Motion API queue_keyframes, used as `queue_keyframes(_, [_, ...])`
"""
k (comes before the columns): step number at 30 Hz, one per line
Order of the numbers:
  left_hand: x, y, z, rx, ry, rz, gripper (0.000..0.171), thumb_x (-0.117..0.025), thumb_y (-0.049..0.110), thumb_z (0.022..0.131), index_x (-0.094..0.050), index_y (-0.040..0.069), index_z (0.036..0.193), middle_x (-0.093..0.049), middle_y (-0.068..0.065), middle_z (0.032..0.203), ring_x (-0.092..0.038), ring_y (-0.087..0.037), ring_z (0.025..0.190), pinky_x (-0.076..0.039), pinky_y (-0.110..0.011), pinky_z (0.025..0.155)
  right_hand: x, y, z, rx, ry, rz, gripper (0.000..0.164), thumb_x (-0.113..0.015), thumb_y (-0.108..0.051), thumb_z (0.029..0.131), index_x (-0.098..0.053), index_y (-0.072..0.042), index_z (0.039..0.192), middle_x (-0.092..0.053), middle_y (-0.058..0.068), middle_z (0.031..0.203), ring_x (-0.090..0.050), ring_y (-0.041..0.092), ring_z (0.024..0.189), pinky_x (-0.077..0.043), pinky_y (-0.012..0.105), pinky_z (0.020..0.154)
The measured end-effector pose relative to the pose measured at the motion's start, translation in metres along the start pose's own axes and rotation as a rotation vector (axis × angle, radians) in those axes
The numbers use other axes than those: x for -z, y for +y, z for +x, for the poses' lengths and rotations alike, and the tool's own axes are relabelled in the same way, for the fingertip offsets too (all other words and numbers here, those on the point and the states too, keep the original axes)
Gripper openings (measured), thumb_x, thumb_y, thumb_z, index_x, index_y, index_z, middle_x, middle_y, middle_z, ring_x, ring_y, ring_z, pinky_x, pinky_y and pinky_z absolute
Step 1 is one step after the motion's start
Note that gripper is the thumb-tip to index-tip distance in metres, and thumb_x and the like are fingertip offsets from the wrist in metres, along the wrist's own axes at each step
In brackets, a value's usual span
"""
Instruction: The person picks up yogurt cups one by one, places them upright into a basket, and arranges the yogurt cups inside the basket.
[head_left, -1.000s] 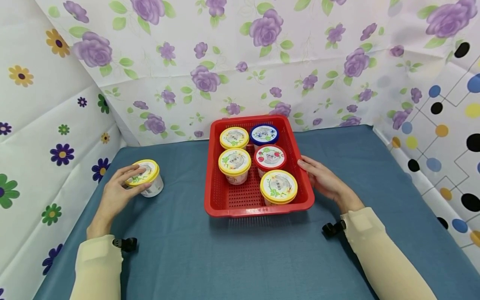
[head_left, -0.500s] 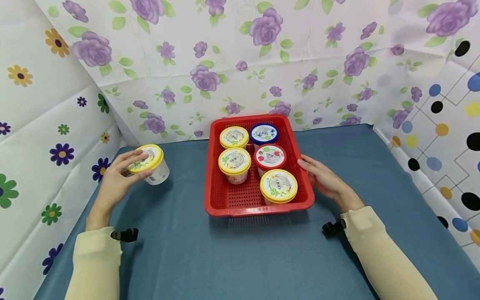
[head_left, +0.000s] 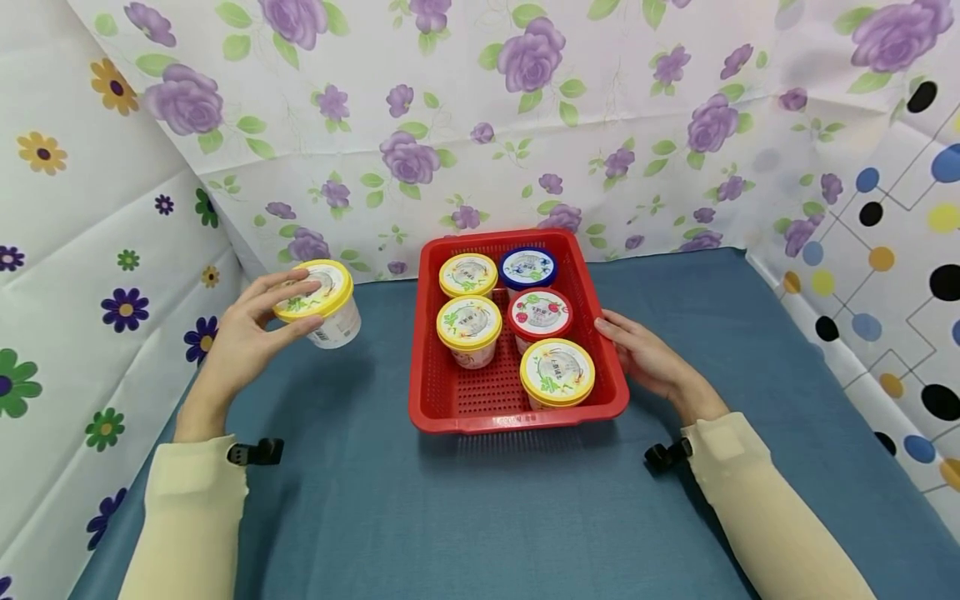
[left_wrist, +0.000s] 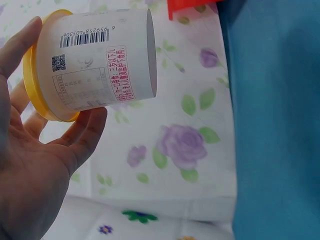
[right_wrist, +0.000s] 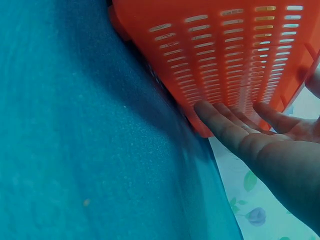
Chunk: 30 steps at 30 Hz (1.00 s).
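My left hand (head_left: 243, 337) grips a white food cup with a yellow lid (head_left: 336, 321), thumb and fingers around the lid. The cup is tilted and hangs above the blue cloth, left of the basket. In the left wrist view, a barcode and red print show on the cup's side (left_wrist: 95, 65). My right hand (head_left: 648, 358) holds the right side of a red plastic basket (head_left: 491, 423). Its thumb lies on the rim; in the right wrist view, its fingers (right_wrist: 225, 125) touch the slotted outer wall.
In the basket stand several cups: yellow-lidded ones (head_left: 469, 323), one blue-lidded (head_left: 528, 268) and one red-lidded (head_left: 540, 313). Bare basket floor (head_left: 487, 392) shows at the front left. Blue cloth (head_left: 480, 517) covers the table; patterned sheets (head_left: 465, 125) hang around it.
My left hand has lifted the yellow-lidded cup off the cloth and carried it up and to the right. My right hand and the basket have stayed put.
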<state>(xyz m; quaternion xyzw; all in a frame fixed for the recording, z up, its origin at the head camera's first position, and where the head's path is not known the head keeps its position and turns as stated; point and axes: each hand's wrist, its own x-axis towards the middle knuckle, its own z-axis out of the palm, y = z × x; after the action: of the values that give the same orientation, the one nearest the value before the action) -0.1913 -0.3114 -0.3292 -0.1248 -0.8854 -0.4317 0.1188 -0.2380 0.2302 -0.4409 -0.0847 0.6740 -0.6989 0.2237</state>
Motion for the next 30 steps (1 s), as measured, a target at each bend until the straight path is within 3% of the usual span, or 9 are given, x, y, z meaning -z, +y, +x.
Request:
queue_keyframes(10, [-0.008,0.038,0.015,-0.153,-0.092,-0.109,0.046,-0.078,0.003,0.093,-0.068,0.010,0.138,-0.048,-0.002,0.153,-0.042,-0.015,0.135,-0.043,-0.014,0.100,-0.002,-0.001,0.000,-0.003,0.008,0.000,0.066,-0.048,-0.039,0.111,-0.022,-0.010,0.165,-0.048,0.012,0.151,-0.067,0.013,0.117,-0.058,0.034,0.095])
queue_keyframes(17, [-0.016,0.059,0.025,-0.193,-0.162,-0.101,0.046,-0.080,0.006,0.091,-0.070,0.014,0.136,-0.050,0.002,0.150,-0.042,-0.017,0.135,-0.046,-0.018,0.101,-0.001,0.000,0.000,-0.002,0.005,-0.005,0.065,-0.048,-0.038,0.111,-0.023,-0.010,0.165,-0.049,0.012,0.150,-0.066,0.014,0.117,-0.058,0.035,0.095])
queue_keyframes(30, [-0.041,0.080,0.042,-0.272,-0.411,-0.171,0.045,-0.082,0.006,0.089,-0.071,0.015,0.132,-0.049,0.001,0.146,-0.043,-0.020,0.135,-0.055,-0.027,0.096,-0.001,0.000,0.001,0.002,0.008,-0.017,0.065,-0.048,-0.038,0.111,-0.024,-0.010,0.164,-0.049,0.013,0.150,-0.067,0.014,0.116,-0.058,0.035,0.094])
